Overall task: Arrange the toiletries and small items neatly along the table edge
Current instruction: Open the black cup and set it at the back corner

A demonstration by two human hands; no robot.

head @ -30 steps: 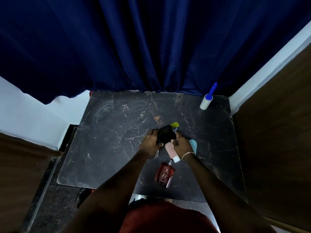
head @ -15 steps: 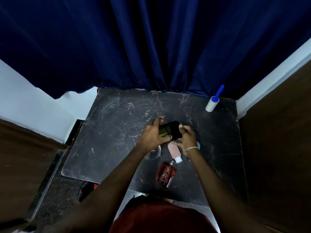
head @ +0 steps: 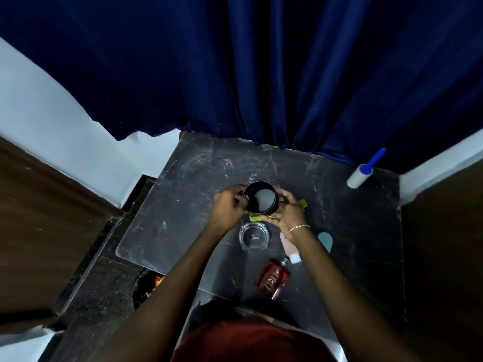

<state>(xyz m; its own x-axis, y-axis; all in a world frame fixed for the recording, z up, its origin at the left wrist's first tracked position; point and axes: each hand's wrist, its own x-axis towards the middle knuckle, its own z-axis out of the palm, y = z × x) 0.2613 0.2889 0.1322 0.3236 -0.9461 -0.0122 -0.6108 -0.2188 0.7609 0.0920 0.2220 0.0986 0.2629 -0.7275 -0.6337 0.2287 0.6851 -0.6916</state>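
Observation:
A black round container [head: 260,197] is held over the middle of the dark marble table [head: 198,173] by both hands. My left hand [head: 228,206] grips its left side and my right hand [head: 288,211] cups its right side. A yellow-green item [head: 303,203] pokes out from under the right hand. Just nearer me sits a clear glass ashtray [head: 254,236]. A pink tube with a white cap [head: 289,249] and a light blue item [head: 325,240] lie beside my right wrist. A red perfume bottle [head: 273,278] lies flat near the front edge.
A white lint roller with a blue handle [head: 362,173] lies at the table's far right corner. A dark blue curtain [head: 261,74] hangs along the far edge. Brown panels flank both sides. A dark bin [head: 146,286] with red wrappers sits on the floor at the left.
Both hands turned the black container from lying sideways to open-side-up and carried it slightly farther from me. The glass ashtray, hidden under the left hand before, now shows.

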